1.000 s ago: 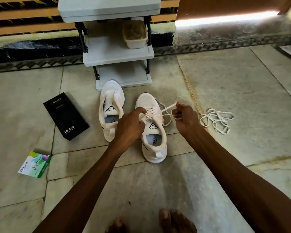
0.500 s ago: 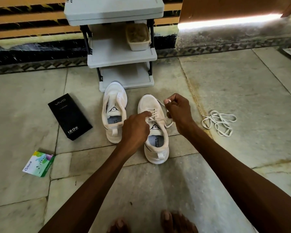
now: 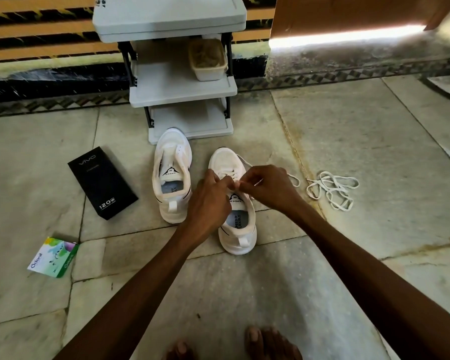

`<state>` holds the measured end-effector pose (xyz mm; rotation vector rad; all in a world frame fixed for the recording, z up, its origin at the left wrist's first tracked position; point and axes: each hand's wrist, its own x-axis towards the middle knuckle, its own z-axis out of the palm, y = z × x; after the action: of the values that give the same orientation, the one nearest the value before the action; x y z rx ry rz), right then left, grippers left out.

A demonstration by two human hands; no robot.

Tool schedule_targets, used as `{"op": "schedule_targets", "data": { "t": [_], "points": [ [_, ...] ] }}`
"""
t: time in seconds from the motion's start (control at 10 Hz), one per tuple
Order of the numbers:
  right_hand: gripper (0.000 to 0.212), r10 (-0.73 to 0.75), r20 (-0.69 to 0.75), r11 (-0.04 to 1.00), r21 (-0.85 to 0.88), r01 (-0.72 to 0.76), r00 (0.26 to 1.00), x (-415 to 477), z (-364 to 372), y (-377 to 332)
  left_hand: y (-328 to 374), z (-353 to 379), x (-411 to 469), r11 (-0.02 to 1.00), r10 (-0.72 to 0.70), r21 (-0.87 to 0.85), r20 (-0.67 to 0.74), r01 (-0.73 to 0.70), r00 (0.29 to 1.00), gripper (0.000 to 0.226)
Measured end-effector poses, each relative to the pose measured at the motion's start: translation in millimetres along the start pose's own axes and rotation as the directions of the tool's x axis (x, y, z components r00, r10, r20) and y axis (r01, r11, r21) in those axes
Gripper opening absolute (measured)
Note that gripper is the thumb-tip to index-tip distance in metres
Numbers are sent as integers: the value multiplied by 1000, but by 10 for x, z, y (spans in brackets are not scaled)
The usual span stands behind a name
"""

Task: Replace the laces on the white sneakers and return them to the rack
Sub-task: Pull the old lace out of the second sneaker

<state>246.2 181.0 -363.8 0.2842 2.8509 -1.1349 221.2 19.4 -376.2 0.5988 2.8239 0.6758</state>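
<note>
Two white sneakers stand on the stone floor before a grey rack (image 3: 182, 89). The left sneaker (image 3: 172, 175) has no lace in it. The right sneaker (image 3: 235, 222) carries a white lace (image 3: 292, 178) in its front eyelets, one end trailing off to the right. My left hand (image 3: 209, 198) and my right hand (image 3: 266, 187) meet over this shoe's tongue, and the fingertips of both pinch the lace there. A loose white lace (image 3: 331, 189) lies coiled on the floor to the right.
A black phone box (image 3: 102, 182) lies left of the sneakers, with a small green and white packet (image 3: 53, 256) nearer me. A beige tub (image 3: 207, 59) sits on the rack's middle shelf. My bare toes (image 3: 268, 342) show at the bottom edge.
My right hand moved left from beside the shoe to over its tongue, bringing the lace in. Both hands now meet at the eyelets.
</note>
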Motion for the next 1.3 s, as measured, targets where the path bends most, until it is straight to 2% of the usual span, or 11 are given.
{"op": "schedule_targets", "data": {
  "t": [0.3, 0.4, 0.5, 0.6, 0.7, 0.8, 0.9, 1.0, 1.1, 1.2, 1.3],
  "points": [
    [6, 162, 17, 975, 153, -162, 987, -175, 135, 4, -140, 53, 124, 613, -220, -758, 105, 221, 970, 29],
    [11, 220, 11, 951, 222, -217, 975, -198, 153, 39, -148, -47, 118, 667, -122, -713, 182, 216, 976, 32],
    [9, 222, 9, 948, 233, -218, 975, -203, 159, 28, -51, -259, 154, 981, 67, -192, 151, -37, 986, 25],
    [9, 235, 20, 944, 234, -233, 972, -189, 160, 40, 27, -276, 152, 877, 205, 421, 107, -231, 973, 34],
    [11, 247, 15, 941, 233, -243, 969, -187, 172, 52, -18, -161, 97, 947, 260, 211, -49, -244, 964, 23],
    [10, 273, 12, 931, 249, -267, 962, -180, 192, 79, -66, -186, 166, 519, -377, -832, -20, 193, 926, 29],
    [9, 289, 14, 926, 249, -283, 957, -176, 203, 76, -12, -289, 237, -158, -402, -934, 357, 320, 843, 34],
    [11, 312, 20, 920, 242, -307, 950, -168, 184, 53, -51, -490, 265, 729, -91, -627, 310, 275, 946, 39],
    [10, 348, 63, 896, 272, -352, 935, -165, 163, 53, -46, -552, 297, 993, 115, -78, 401, -91, 909, 45],
    [10, 348, 84, 890, 284, -357, 934, -166, 168, 52, 84, -505, 271, 904, 57, -428, 165, 19, 985, 45],
    [9, 354, 69, 891, 279, -359, 933, -172, 167, 69, 107, -586, 309, 177, -39, -974, 135, 140, 990, 46]
  ]
}}
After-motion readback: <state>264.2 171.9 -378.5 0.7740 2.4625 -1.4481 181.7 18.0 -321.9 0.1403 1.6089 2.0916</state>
